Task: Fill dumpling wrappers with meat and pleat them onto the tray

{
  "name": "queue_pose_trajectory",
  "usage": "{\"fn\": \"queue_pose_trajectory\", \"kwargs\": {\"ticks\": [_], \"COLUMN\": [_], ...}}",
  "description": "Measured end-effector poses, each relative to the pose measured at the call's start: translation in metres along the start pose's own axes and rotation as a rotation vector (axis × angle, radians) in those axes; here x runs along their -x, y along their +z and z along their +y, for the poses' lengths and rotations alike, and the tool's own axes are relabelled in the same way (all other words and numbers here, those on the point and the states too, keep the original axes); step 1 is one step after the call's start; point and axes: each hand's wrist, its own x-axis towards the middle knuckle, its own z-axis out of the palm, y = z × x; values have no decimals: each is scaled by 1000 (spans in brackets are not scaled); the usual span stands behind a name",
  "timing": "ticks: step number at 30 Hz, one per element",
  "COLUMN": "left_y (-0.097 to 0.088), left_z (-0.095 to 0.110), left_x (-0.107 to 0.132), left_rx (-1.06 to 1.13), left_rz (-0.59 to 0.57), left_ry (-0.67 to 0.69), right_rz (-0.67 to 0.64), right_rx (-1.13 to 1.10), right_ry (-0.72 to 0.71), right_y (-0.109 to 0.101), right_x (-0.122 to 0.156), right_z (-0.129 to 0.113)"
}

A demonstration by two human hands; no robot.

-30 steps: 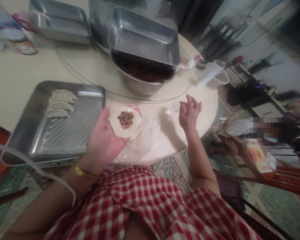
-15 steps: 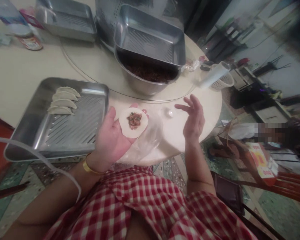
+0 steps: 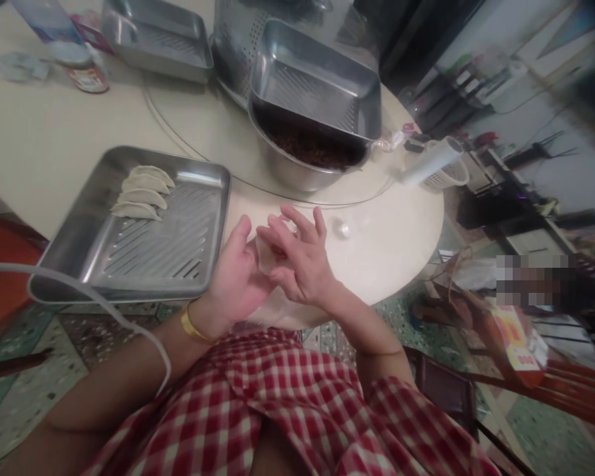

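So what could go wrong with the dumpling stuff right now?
The pale wrapper between the left hand and right hand might tear if it's pinched too hard. The metal tray sticks out past the edge of the table, so a bump could tip it. And the four dumplings in it lie close together, so they may stick to each other.

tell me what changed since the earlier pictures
The bare right hand moved left, from the right side of the cream tabletop to the round white dough wrapper at the bare left hand, now mostly hiding it; any grip is unclear. The four pale crescent dumplings stayed in the rectangular silver metal tray.
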Motion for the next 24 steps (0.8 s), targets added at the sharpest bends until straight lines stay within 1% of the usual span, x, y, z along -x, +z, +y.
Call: {"fn": "queue_pose_trajectory", "kwargs": {"ticks": [3,6,9,12,14,17,19,21,24], "left_y": [0,2,4,2,-1,-4,-3,-1,1], "left_z": [3,7,12,15,15,13,12,12,13], "left_x": [2,5,7,6,5,4,4,4,5], "left_rx": [11,38,52,42,17,-16,-14,-12,-36], "left_rz": [41,39,13,-6,-23,-43,-59,-71,-48], "left_ry": [-24,7,58,66,67,69,39,10,54], "right_rz": [12,-15,-41,0,62,133,113,65,61], "right_rx": [36,71,8,-57,-81,-97,-72,-37,-21], "right_ry": [-89,-141,-190,-239,-237,-181,-169,-202,-226], "right_y": [0,-2,-7,-14,-19,-22,-21,-18,-17], "right_x": [2,9,21,32,36,37,36,36,39], "right_z": [-5,-9,-8,-3,1,3,2,2,6]}}
